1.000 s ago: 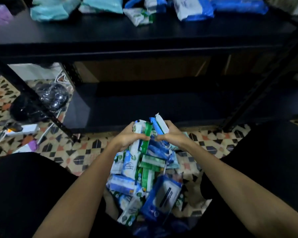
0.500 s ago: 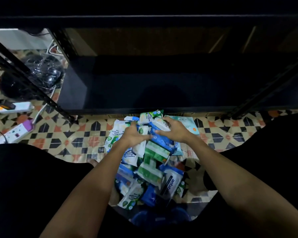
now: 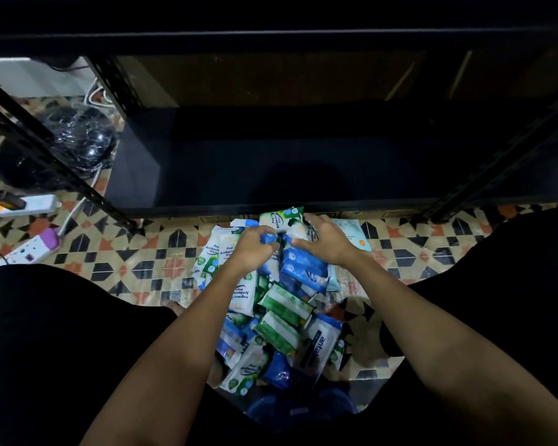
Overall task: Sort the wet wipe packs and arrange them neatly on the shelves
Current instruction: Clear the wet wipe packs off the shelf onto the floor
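Note:
A heap of wet wipe packs (image 3: 281, 320) in blue, green and white lies on the tiled floor between my knees, just in front of the black bottom shelf (image 3: 271, 175). My left hand (image 3: 250, 251) rests on the far end of the heap with curled fingers pinching a small blue pack (image 3: 269, 238). Beside it, my right hand (image 3: 324, 244) curves over a white pack (image 3: 298, 231), thumb and fingers on either side. A white-green pack (image 3: 279, 218) and a pale pack (image 3: 351, 235) lie at the shelf's edge.
The bottom shelf board holds nothing. Slanted black shelf posts stand at the left (image 3: 49, 156) and right (image 3: 496, 165). Left of the rack lie a black plastic bag (image 3: 78, 136), two power strips (image 3: 29, 204) (image 3: 29, 252) and cables. My dark-clothed legs flank the heap.
Both hands came down from chest height with the bundle of packs onto the far end of the heap. My view tilted down, so the upper shelf's packs left the frame.

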